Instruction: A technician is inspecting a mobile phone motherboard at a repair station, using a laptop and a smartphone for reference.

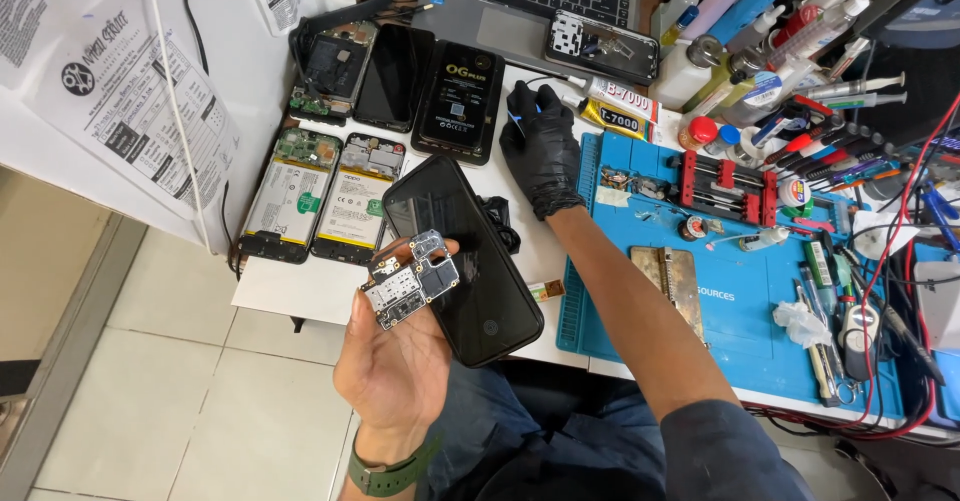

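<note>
- We hold a small circuit board (410,279) in our bare left hand (395,356), the grip closed on it: thumb pressing one edge, fingers cupped beneath, the board raised off the desk (300,286).
- Its long axis runs on a slant, from low near our palm up and away toward the fingertips.
- Just beyond that grip and touching or nearly touching the board lies a black phone (465,261), glass up, its long axis slanted the other way, its near end overhanging the desk edge.
- Our right hand (543,151), in a black glove, is well apart from the board, farther out over the desk. Its grip is pinched together on a small blue tool (527,111); what kind, we cannot tell.
- Beyond the left grip, two opened phones (320,196) lie side by side, backs off, batteries showing.
- Beside the right grip sits a blue work mat (740,301), and just past it two glue tubes (615,101).
- The left hand is plainly the nearer to the board and the black phone.
</note>
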